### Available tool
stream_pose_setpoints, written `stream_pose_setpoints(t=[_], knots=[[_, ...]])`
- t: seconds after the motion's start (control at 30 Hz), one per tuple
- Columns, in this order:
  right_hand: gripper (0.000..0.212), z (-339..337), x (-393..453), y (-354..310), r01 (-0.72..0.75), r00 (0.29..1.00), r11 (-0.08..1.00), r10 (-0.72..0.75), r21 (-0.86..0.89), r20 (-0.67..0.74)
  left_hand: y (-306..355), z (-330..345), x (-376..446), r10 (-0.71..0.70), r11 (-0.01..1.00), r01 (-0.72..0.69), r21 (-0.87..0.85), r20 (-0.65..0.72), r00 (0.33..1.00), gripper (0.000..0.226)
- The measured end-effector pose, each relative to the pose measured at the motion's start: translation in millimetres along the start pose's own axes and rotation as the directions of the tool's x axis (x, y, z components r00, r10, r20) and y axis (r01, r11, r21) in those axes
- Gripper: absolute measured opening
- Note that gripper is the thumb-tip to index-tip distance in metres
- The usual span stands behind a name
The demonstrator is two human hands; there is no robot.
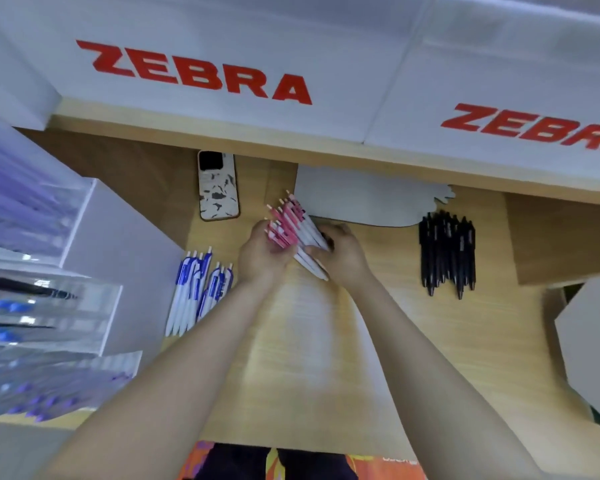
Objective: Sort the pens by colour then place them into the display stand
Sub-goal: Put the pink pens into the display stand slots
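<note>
Left hand (264, 251) and right hand (340, 252) both clasp red pens (293, 230). Advice: square tips evenly, keep bundle tight, clear of blue pens (198, 289) left of left hand.

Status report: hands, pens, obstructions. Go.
Left hand and right hand both gripping red pens above the table. Blue pens left, black pens right, sorted. Phone nearby, not blocking.

"ZEBRA" in bold red capitals on a white panel (201, 39) above the worktop (378, 323). Same red word on a second white panel (499, 81) just right of the first, cut off after "ZEBR". Pen barrel print too blurred to read.
</note>
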State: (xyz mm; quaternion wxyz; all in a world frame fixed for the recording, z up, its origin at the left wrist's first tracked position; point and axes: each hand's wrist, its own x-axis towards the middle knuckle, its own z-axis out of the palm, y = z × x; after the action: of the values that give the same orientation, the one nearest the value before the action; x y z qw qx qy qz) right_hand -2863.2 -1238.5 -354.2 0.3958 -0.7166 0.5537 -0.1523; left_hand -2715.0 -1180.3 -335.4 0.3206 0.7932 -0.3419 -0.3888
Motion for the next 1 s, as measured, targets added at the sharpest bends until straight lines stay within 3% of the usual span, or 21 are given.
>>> stream_pose_setpoints(t=[0.03,0.17,0.23,0.27,0.43,0.53,0.63,0.77,0.9,1.0], knots=[[0.009,0,-6,0,-0.036,0.999,0.999,0.036,0.013,0.016,1,2,-3,-0.016,0.999,0.016,-0.031,0.008,1.000,0.048],[0.036,2,-35,-3,-0.107,0.994,0.988,0.107,0.115,0.004,0,10,-13,-0.037,0.994,0.042,-0.104,0.047,0.998,0.058],[0.023,3,-50,-6,-0.142,0.990,0.976,0.141,0.168,0.016,-2,11,-18,-0.058,0.990,0.064,-0.123,0.054,0.997,0.057],[0.011,4,-56,-6,-0.170,0.985,0.969,0.169,0.181,0.023,-2,10,-20,-0.080,0.987,0.088,-0.136,0.064,0.995,0.056],[0.005,8,-96,-8,-0.279,0.959,0.929,0.280,0.243,0.033,-16,12,-41,-0.160,0.962,0.200,-0.188,0.209,0.965,0.025],[0.020,13,-132,-7,-0.342,0.939,0.899,0.337,0.273,0.066,-30,12,-64,-0.129,0.984,0.156,-0.087,0.252,0.959,0.013],[0.019,17,-161,-6,-0.413,0.910,0.885,0.396,0.213,0.120,-37,10,-86,-0.106,0.994,0.112,-0.007,0.265,0.959,0.013],[0.028,13,-169,-1,-0.419,0.905,0.889,0.425,0.185,0.009,-39,8,-96,-0.109,0.993,0.117,-0.015,0.259,0.960,0.020],[0.013,1,-153,-7,-0.436,0.878,0.862,0.470,0.259,-0.087,-34,7,-92,-0.105,0.994,0.107,0.010,0.267,0.958,0.018],[0.005,4,-137,-11,-0.441,0.872,0.830,0.486,0.343,-0.056,-31,11,-88,-0.094,0.995,0.101,-0.009,0.272,0.958,0.017]])
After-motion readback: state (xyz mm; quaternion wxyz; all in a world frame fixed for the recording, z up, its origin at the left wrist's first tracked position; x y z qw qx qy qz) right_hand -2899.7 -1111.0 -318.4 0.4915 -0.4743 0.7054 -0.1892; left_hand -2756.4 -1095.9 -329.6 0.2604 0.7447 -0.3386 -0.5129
